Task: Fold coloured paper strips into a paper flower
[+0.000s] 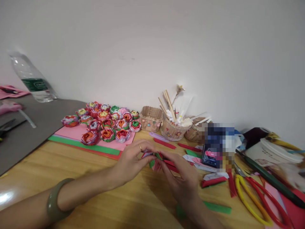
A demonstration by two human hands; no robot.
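Between my two hands is a small folded paper flower piece (156,165) in green, red and pink. My left hand (132,161), with a ring and a bangle on the arm, pinches its left side between thumb and fingers. The fingers of my right hand (183,178) close on its right side and hide part of it. Just beyond lie red paper strips (165,143). Several finished paper flowers (104,115) stand behind my left hand on pink paper sheets (71,133).
A woven basket (151,119) and a basket of sticks (175,130) stand by the wall. To the right are a phone (211,156), folded paper strips (214,178), red-and-yellow-handled scissors (252,197) and a white-lidded tub (274,156). A plastic bottle (35,84) stands far left.
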